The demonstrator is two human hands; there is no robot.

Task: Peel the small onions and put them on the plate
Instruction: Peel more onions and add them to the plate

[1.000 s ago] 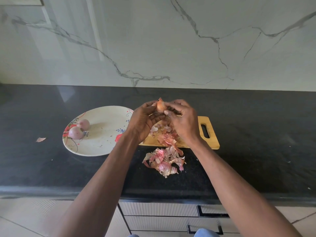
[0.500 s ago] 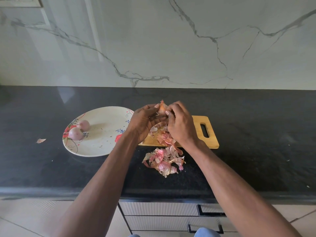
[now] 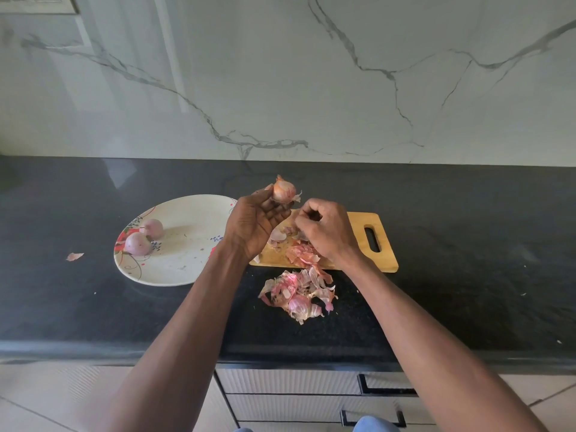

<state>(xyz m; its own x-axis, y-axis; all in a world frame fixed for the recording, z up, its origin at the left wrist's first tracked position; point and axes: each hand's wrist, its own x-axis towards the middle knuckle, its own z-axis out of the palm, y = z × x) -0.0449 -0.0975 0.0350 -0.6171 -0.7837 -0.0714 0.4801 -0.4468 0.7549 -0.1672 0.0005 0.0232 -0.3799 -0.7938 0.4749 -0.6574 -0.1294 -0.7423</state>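
Note:
My left hand (image 3: 256,220) holds a small, partly skinned onion (image 3: 283,189) up in its fingertips, above the left end of the wooden cutting board (image 3: 358,241). My right hand (image 3: 324,229) hovers over the board with its fingers curled, just right of the onion and apart from it; whether it pinches a scrap of skin is hidden. Two peeled pinkish onions (image 3: 145,236) lie at the left side of the white flowered plate (image 3: 187,244).
Onion skins lie on the board and in a heap (image 3: 299,294) on the black counter in front of it. A single scrap of skin (image 3: 74,256) lies left of the plate. Marble wall behind; drawers below the counter's front edge.
My hands have parted. The right hand came off the onion and dropped toward the board, while the left hand keeps the onion raised, now more exposed.

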